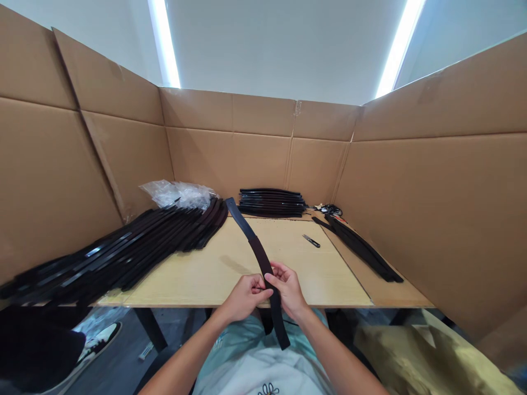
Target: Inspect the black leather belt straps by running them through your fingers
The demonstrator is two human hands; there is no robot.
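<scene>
A long, slightly curved dark strip (261,253) slants across the table's front edge, its upper part glossy and the rest covered in a dull dark sleeve. My right hand (287,288) grips it near the middle, thumb on top and fingers behind. My left hand (248,296) is closed at the strip's left side, thumb against its edge; whether it pinches something small there I cannot make out. The lower end of the strip hangs over my lap.
Many dark strips lie fanned in a pile (140,249) at the left, with clear plastic wrap (177,193) behind. Stacked strips (272,202) stand at the back. A utility knife (312,241) and more black strips (362,249) lie right. Cardboard walls (255,159) surround the table (214,274).
</scene>
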